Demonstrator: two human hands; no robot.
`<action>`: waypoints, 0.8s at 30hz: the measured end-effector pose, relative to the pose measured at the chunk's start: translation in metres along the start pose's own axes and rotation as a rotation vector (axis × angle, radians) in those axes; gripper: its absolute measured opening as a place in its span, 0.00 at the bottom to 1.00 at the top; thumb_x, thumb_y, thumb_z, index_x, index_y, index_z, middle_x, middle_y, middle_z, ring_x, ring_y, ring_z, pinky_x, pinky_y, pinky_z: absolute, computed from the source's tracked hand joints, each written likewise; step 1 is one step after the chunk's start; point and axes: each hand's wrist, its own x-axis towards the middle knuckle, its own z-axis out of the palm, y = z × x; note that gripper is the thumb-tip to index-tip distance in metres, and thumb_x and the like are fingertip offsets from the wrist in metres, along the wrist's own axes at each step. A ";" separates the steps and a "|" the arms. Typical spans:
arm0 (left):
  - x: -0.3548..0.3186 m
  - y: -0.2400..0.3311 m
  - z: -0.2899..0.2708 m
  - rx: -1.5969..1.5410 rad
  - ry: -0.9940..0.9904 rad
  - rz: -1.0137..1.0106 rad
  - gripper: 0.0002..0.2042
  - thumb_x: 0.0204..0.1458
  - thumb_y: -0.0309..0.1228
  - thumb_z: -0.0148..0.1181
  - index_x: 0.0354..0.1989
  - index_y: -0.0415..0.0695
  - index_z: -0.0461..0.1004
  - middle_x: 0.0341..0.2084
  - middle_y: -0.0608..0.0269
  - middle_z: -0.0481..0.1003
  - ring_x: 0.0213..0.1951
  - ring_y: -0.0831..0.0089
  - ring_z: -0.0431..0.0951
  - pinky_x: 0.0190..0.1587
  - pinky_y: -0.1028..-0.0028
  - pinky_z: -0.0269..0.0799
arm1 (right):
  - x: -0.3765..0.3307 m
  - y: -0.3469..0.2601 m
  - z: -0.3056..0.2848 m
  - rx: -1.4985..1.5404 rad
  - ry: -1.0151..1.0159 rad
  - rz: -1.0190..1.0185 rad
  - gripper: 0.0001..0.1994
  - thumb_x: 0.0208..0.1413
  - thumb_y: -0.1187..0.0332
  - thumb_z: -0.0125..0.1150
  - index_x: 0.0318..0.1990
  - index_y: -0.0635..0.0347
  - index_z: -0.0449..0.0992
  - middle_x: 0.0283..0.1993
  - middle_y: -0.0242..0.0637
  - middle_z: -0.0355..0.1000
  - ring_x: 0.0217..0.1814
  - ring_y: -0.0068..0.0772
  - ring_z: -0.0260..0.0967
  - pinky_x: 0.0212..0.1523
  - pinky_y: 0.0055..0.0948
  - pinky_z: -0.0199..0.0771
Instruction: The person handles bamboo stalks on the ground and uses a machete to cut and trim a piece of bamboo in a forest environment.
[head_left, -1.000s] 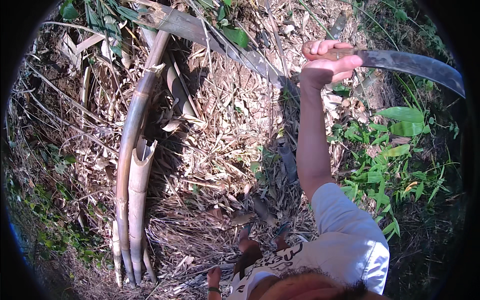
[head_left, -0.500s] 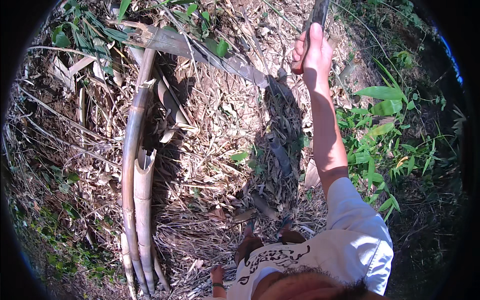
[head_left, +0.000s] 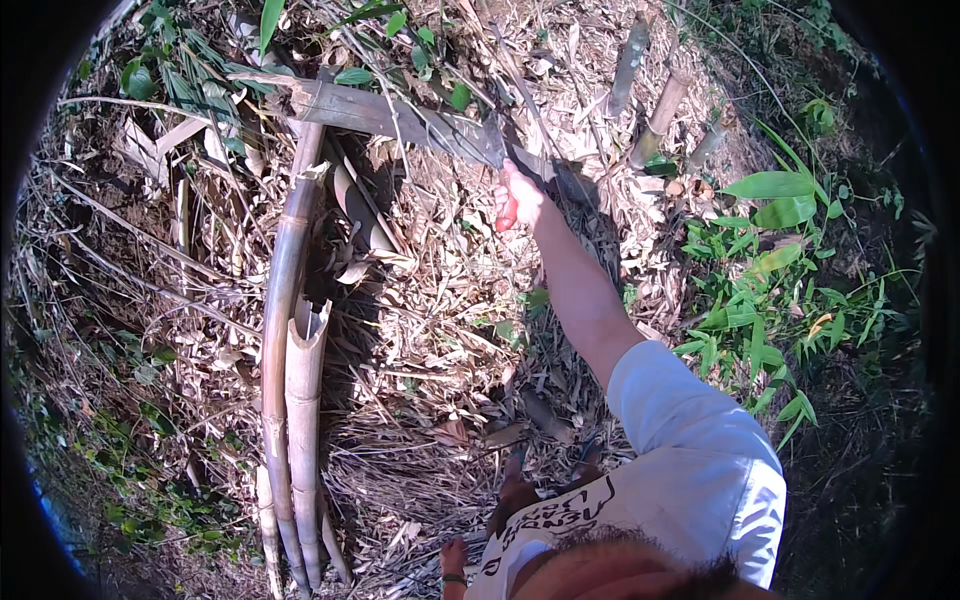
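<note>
Machete (head_left: 507, 217) in the right hand (head_left: 519, 194), with the reddish butt of its handle poking out below the fist and the rest of the grip covered by the fingers. Those fingers are closed around it. The blade points up toward the upper bamboo pole (head_left: 400, 113), but it shows only as a narrow dark sliver, and its tip is hard to make out against the grey wood; whether it touches the pole cannot be told. The pole slants across the upper part of the view, ragged at its left end, its right end lost in shadow near the wrist.

The left hand (head_left: 454, 552) hangs low, near the bottom edge, a dark band (head_left: 454, 577) at its wrist. It is small and foreshortened, so how far open it is, or whether it has hold of anything, cannot be told.

At left, a long curved pole (head_left: 279, 300) runs beside a paler pole (head_left: 303, 390) with a broken, hollow top; the curved one's upper end passes out of clear sight by the slanting pole. The person's white shirt (head_left: 700, 480) and head block the lower edge, leaving the feet partly hidden.
</note>
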 end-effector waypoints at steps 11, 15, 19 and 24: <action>0.001 0.078 -0.012 0.010 0.088 0.077 0.20 0.59 0.43 0.65 0.45 0.36 0.77 0.29 0.62 0.80 0.31 0.76 0.78 0.34 0.74 0.73 | -0.214 -0.127 0.044 -0.350 -0.019 -0.658 0.26 0.65 0.40 0.54 0.33 0.56 0.68 0.20 0.25 0.60 0.18 0.22 0.55 0.21 0.26 0.60; -0.033 0.243 0.042 -0.095 0.026 0.588 0.23 0.62 0.45 0.64 0.52 0.35 0.73 0.36 0.62 0.78 0.36 0.79 0.75 0.42 0.77 0.71 | -0.279 -0.160 0.036 -0.231 0.009 -1.025 0.28 0.66 0.39 0.52 0.37 0.61 0.68 0.23 0.29 0.61 0.20 0.23 0.56 0.24 0.26 0.60; -0.099 0.474 0.102 -0.237 0.003 1.043 0.31 0.64 0.47 0.60 0.64 0.34 0.63 0.55 0.50 0.70 0.55 0.67 0.69 0.58 0.70 0.64 | -0.281 -0.107 0.018 -0.107 0.079 -0.979 0.26 0.68 0.42 0.50 0.34 0.59 0.67 0.20 0.31 0.61 0.18 0.25 0.57 0.21 0.27 0.60; -0.197 0.704 0.219 0.060 0.254 1.382 0.56 0.50 0.65 0.62 0.71 0.26 0.51 0.67 0.28 0.59 0.70 0.48 0.60 0.72 0.62 0.53 | -0.283 -0.028 -0.049 -0.310 0.128 -0.815 0.25 0.70 0.45 0.49 0.29 0.57 0.66 0.16 0.29 0.60 0.14 0.22 0.56 0.15 0.24 0.56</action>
